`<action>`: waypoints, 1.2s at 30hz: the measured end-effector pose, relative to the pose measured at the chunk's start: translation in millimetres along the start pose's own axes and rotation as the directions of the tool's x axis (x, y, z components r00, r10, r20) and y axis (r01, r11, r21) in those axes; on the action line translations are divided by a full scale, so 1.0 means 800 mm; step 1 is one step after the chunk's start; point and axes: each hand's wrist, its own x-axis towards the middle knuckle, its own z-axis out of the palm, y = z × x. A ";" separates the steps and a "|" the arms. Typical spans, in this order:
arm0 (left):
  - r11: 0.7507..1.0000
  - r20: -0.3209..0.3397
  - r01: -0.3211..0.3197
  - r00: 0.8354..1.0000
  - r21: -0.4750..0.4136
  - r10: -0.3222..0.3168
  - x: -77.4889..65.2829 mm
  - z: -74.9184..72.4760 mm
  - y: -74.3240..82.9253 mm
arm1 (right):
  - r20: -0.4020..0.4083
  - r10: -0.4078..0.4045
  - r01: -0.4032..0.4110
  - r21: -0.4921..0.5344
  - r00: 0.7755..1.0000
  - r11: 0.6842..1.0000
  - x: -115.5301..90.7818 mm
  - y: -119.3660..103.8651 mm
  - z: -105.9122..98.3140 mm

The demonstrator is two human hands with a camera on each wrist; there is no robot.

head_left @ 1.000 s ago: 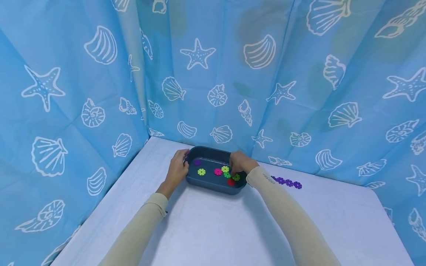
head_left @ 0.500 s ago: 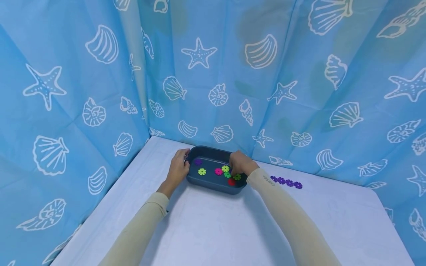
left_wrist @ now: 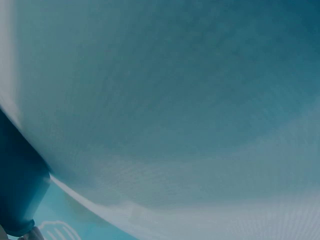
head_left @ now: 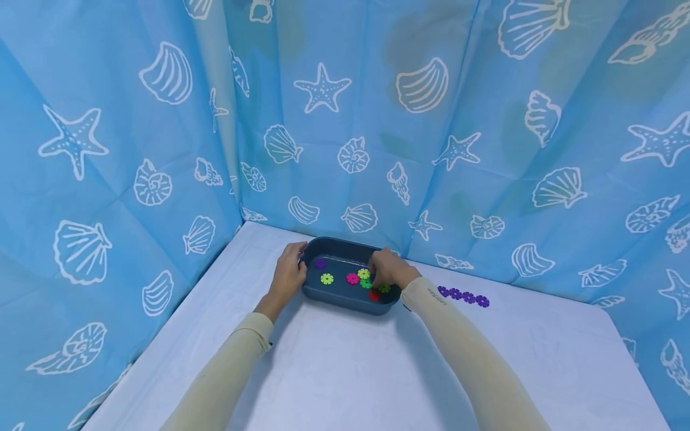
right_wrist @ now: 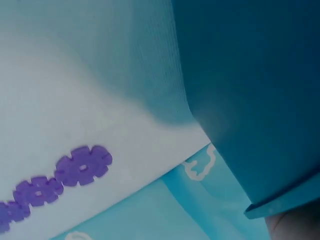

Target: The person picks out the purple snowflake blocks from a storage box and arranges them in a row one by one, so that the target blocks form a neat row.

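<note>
From the head view, I have the left hand (head_left: 287, 274) gripping the left end of the dark tray (head_left: 345, 301), fingers and thumb on its rim. The right hand (head_left: 390, 267) reaches in over the right end, fingers bent down among the discs; I cannot tell whether they pinch one. Just beside them lie a red disc (head_left: 374, 295), a green disc (head_left: 366, 283) and a yellow disc (head_left: 363, 273), with a pink disc (head_left: 353, 278) next to those. A purple disc (head_left: 320, 263) sits near the left end. On the bench (head_left: 345, 371), right of the tray, runs a row of purple discs (head_left: 469, 297). I'd keep the left grip firm so the tray can't slide, take one flat disc by its edge between thumb and fingertip, and lift straight up without dragging its neighbours.

From the left wrist, I get mostly shadowed cloth and the tray wall; the fingers' hold doesn't show.

From the right wrist, the row lies well apart from the tray wall; I'd lift clear of that rim.
</note>
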 end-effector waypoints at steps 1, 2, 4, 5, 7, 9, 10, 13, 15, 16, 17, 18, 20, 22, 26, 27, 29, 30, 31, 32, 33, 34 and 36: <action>1.000 -0.001 -0.001 1.000 0.003 0.001 0.000 0.000 0.000 | -0.005 -0.008 0.008 0.007 1.000 1.000 0.000 0.001 0.001; 1.000 -0.001 -0.002 1.000 0.006 0.002 0.000 0.000 0.000 | -0.012 -0.018 0.018 0.014 1.000 1.000 -0.001 0.001 0.001; 1.000 -0.002 0.000 1.000 0.007 0.000 0.000 -0.001 0.001 | -0.019 -0.029 0.030 0.035 0.999 0.999 -0.002 0.002 0.002; 1.000 -0.002 0.003 1.000 0.006 -0.003 0.000 -0.001 0.002 | -0.020 -0.030 0.031 0.044 0.999 0.999 -0.002 0.002 0.002; 1.000 -0.006 0.006 1.000 -0.006 -0.006 0.000 -0.002 0.003 | -0.018 -0.030 0.031 0.058 0.999 0.998 -0.003 0.002 0.003; 1.000 -0.007 0.009 1.000 -0.009 -0.009 -0.001 -0.002 0.004 | -0.014 -0.031 0.032 0.061 0.999 0.998 -0.002 0.003 0.005; 1.000 -0.007 0.008 1.000 -0.010 -0.008 -0.001 -0.002 0.004 | -0.015 -0.035 0.036 0.058 0.999 0.998 -0.002 0.003 0.006; 1.000 -0.005 0.003 1.000 -0.002 -0.003 -0.001 -0.001 0.004 | -0.018 -0.041 0.042 0.049 0.999 0.998 -0.001 0.005 0.009; 1.000 -0.005 0.001 1.000 0.003 -0.001 -0.001 -0.001 0.004 | -0.024 -0.041 0.043 0.050 0.999 0.998 -0.001 0.005 0.009; 1.000 -0.007 0.001 1.000 0.002 -0.001 -0.001 -0.001 0.004 | -0.029 -0.046 0.047 0.053 0.999 0.998 -0.001 0.005 0.009; 1.000 -0.008 0.000 1.000 0.001 0.000 -0.001 0.000 0.004 | -0.035 -0.045 0.047 0.063 0.998 0.997 -0.002 0.005 0.009; 1.000 -0.010 0.001 1.000 0.000 -0.001 -0.001 0.000 0.004 | -0.040 -0.044 0.047 0.077 0.998 0.996 -0.002 0.005 0.008; 1.000 -0.014 0.000 1.000 -0.004 0.000 -0.002 -0.001 0.004 | -0.063 -0.051 0.057 0.104 0.997 0.993 -0.004 0.005 0.006; 1.000 -0.018 -0.013 1.000 -0.004 0.013 -0.002 -0.002 0.004 | -0.094 -0.062 0.075 0.136 0.994 0.988 -0.008 0.005 0.004; 0.999 -0.026 -0.038 0.999 0.001 0.038 -0.002 -0.002 0.005 | -0.168 -0.092 0.126 0.204 0.982 0.971 -0.015 0.009 -0.002; 0.999 -0.026 -0.041 0.999 0.003 0.041 -0.002 -0.003 0.005 | -0.181 -0.092 0.132 0.224 0.979 0.966 -0.017 0.010 -0.004; 1.000 -0.019 -0.031 0.999 0.003 0.031 -0.002 -0.003 0.005 | -0.211 -0.093 0.148 0.261 0.973 0.954 -0.019 0.014 -0.007; 1.000 -0.014 -0.023 1.000 0.001 0.023 -0.002 -0.003 0.006 | -0.222 -0.087 0.149 0.282 0.971 0.948 -0.021 0.016 -0.008; 1.000 -0.008 -0.012 1.000 0.001 0.012 -0.002 -0.003 0.006 | -0.238 -0.085 0.157 0.301 0.967 0.941 -0.023 0.018 -0.010; 1.000 -0.003 -0.004 1.000 -0.002 0.004 -0.002 -0.003 0.006 | -0.252 -0.084 0.165 0.321 0.964 0.933 -0.025 0.021 -0.011; 1.000 0.000 0.000 1.000 -0.006 0.000 -0.002 -0.003 0.006 | -0.269 -0.080 0.172 0.338 0.960 0.925 -0.027 0.024 -0.011; 1.000 0.002 0.005 1.000 -0.006 -0.005 -0.002 -0.003 0.006 | -0.288 -0.080 0.182 0.348 0.954 0.920 -0.030 0.028 -0.012; 1.000 0.000 0.004 1.000 -0.006 -0.004 -0.002 -0.003 0.007 | -0.318 -0.061 0.186 0.381 0.946 0.906 -0.035 0.035 -0.012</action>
